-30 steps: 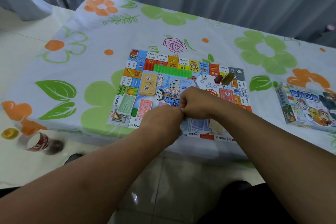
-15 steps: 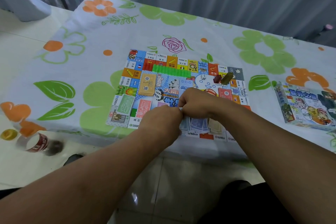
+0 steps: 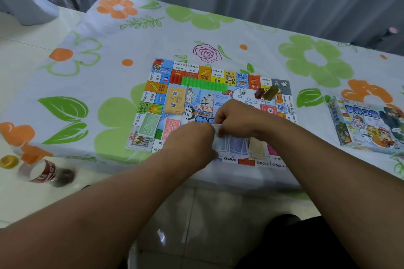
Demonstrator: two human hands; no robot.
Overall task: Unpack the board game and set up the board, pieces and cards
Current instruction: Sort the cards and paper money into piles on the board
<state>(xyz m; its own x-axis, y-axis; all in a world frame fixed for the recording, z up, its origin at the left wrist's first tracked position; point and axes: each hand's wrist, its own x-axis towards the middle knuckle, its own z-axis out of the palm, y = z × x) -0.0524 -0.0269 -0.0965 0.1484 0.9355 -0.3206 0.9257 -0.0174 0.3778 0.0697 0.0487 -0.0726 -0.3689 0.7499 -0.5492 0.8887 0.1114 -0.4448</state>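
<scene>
The colourful game board [image 3: 161, 67] lies flat on the flowered tablecloth [image 3: 240, 28]. On it sit a tan card stack [image 3: 176, 100], green paper money [image 3: 149, 124], red paper money [image 3: 172, 125], a row of green houses [image 3: 203, 84], a white die [image 3: 242, 91] and brown and olive pieces [image 3: 267, 92]. My left hand [image 3: 192, 140] and my right hand [image 3: 238, 119] meet over the board's near edge and pinch a thin stack of pale blue notes [image 3: 217, 130]. Blue notes [image 3: 236, 146] and beige notes [image 3: 258, 148] lie under my hands.
The game box [image 3: 367, 124] lies at the right on the tablecloth. On the floor to the left lies a plastic bottle [image 3: 46, 172] beside a yellow cap [image 3: 7, 160]. Grey curtains hang behind the table.
Both hands stay together over the board's near edge, with only slight finger movement on the notes. Nothing else moved.
</scene>
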